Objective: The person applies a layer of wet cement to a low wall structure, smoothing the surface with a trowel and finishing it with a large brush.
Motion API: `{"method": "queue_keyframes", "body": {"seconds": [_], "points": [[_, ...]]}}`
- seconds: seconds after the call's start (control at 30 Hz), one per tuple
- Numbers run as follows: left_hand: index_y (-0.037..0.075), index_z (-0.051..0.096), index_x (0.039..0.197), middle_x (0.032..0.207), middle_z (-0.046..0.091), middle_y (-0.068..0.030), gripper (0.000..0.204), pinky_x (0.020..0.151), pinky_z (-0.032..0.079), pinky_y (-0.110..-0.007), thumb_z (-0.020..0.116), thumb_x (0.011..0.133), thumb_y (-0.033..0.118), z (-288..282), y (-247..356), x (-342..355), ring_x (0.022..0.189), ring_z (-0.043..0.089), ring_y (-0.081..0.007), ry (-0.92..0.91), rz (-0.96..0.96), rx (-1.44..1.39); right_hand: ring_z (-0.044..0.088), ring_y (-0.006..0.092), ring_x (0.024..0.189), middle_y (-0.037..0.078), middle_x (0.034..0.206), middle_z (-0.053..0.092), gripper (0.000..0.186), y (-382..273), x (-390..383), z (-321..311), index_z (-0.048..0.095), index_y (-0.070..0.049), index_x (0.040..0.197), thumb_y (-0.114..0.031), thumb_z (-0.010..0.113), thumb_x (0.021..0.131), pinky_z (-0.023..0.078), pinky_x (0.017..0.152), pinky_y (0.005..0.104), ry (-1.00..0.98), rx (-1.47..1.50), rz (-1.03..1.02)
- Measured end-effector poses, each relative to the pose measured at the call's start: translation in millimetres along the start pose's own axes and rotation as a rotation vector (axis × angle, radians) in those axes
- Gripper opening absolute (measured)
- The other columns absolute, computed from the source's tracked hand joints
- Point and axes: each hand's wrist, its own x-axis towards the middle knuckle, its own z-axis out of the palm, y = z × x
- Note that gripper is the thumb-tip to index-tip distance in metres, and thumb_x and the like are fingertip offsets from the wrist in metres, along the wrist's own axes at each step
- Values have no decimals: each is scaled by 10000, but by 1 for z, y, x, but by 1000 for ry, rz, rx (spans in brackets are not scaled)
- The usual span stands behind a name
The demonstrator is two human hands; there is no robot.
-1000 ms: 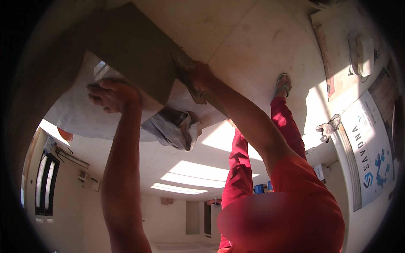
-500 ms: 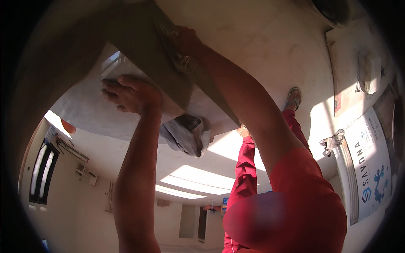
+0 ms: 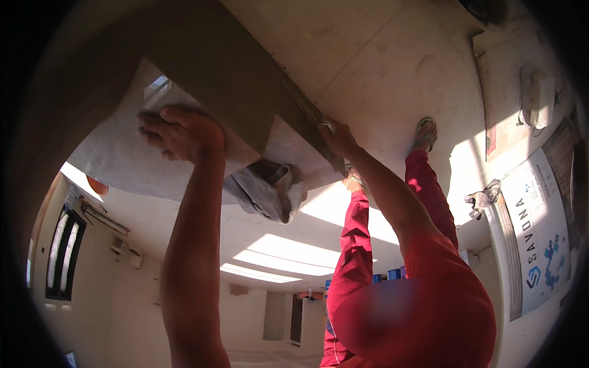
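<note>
A large pale board or panel (image 3: 110, 147) takes up the upper left, much of its surface in brown shadow. My left hand (image 3: 184, 134) lies on it, fingers stretched out and nothing in them. At the panel's long right-hand edge, near its close corner, my right hand (image 3: 338, 138) is closed. A small pale bit shows at its fingers; whether it is a tool or the edge itself I cannot make out. Between my arms a crumpled grey cloth (image 3: 270, 187) lies against the panel's near side.
My legs in red trousers (image 3: 353, 239) and a sandalled foot (image 3: 426, 135) are below right. At the right are a white printed sheet (image 3: 534, 239), a crumpled grey bag (image 3: 483, 199) and a pale bundle (image 3: 538, 98). Blue containers (image 3: 386, 276) stand behind my legs.
My right hand has slid along the panel's edge toward me and to the right, down to near the corner. The left hand has shifted only slightly left.
</note>
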Motion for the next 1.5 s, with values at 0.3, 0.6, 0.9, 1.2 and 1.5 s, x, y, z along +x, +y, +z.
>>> {"method": "queue_keyframes", "body": {"seconds": [0.3, 0.6, 0.9, 1.2, 1.5], "points": [[19, 220, 1595, 1650, 148, -308, 761, 1191, 230, -574, 175, 1029, 525, -3, -1, -2, 1539, 228, -416, -17, 31, -6, 691, 421, 1082, 268, 1143, 708, 487, -75, 62, 9, 601, -65, 1378, -395, 598, 1019, 532, 967, 483, 72, 16, -219], [-2, 232, 1574, 1639, 152, -324, 767, 1181, 223, -611, 201, 1022, 530, 7, -17, 5, 1534, 228, -424, 15, 24, -7, 651, 444, 1172, 272, 1227, 686, 530, -129, 62, -6, 552, -45, 1414, -412, 530, 1033, 503, 1027, 497, -82, -61, 18], [-36, 250, 1551, 1619, 186, -340, 741, 1170, 226, -621, 228, 1027, 487, 6, -7, 1, 1528, 230, -419, 29, 78, -40, 655, 467, 1133, 286, 1168, 693, 472, -103, 84, 15, 603, -67, 1342, -407, 530, 1022, 513, 989, 519, 153, -111, -153], [-43, 262, 1541, 1614, 200, -332, 732, 1154, 235, -638, 244, 1028, 478, 8, -10, 3, 1525, 231, -420, 62, 74, -32, 659, 485, 1112, 291, 1168, 692, 445, -82, -1, 7, 603, -51, 1330, -372, 536, 1029, 514, 978, 544, 39, -68, 86], [-47, 296, 1505, 1580, 263, -322, 707, 1140, 244, -643, 259, 1028, 473, 8, -12, 0, 1506, 257, -415, 82, 97, -55, 677, 461, 1097, 283, 1116, 700, 454, -71, 35, 16, 603, -55, 1332, -368, 579, 1004, 537, 965, 507, 140, 11, -133]]}}
